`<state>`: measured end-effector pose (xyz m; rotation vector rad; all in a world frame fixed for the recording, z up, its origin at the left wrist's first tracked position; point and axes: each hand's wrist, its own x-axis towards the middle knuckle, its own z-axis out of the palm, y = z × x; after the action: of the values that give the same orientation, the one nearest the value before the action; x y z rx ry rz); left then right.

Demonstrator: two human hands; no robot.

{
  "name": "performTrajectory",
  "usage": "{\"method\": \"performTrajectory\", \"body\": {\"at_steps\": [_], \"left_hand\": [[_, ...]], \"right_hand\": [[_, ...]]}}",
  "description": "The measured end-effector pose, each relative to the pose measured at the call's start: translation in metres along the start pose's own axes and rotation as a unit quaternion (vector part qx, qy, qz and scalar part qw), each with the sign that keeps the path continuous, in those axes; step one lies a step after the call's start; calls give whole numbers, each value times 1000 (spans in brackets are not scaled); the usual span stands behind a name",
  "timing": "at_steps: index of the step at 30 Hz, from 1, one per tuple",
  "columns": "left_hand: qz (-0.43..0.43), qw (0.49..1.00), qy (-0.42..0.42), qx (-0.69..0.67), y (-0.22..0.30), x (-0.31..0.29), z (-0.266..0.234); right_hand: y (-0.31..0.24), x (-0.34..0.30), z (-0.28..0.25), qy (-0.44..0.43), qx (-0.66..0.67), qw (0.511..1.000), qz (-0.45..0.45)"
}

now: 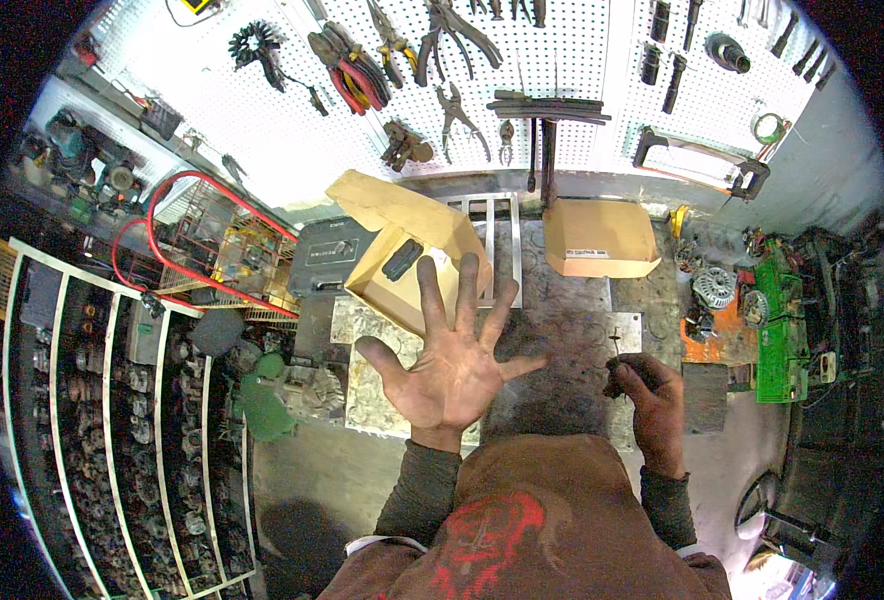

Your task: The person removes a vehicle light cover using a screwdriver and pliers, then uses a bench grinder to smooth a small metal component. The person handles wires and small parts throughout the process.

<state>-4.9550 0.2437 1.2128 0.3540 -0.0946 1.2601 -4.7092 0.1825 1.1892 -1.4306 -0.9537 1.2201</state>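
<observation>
My left hand is raised over the bench with its palm up, fingers spread wide and nothing in it. Behind its fingertips stands an open cardboard box, and a small black object lies inside. My right hand is closed, pinching a small dark part with a thin upright pin and a little disc on it. The fingers hide most of this part, so its kind is unclear. Below both hands is the dark, stained metal workbench.
A second cardboard box sits at the back of the bench, with a grey tool case at the left. Pliers and a hacksaw hang on the pegboard. A green crate stands right; a parts rack stands left.
</observation>
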Motion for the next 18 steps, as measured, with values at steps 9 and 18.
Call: {"method": "performTrajectory", "body": {"at_steps": [9,18], "left_hand": [[1,997,60,45,-20,-2,-22],[-3,993,117,4,-19,-4,-22]], "right_hand": [[9,3,-6,-17,8,1000,-5],[9,3,-4,-7,12,1000,-10]]}}
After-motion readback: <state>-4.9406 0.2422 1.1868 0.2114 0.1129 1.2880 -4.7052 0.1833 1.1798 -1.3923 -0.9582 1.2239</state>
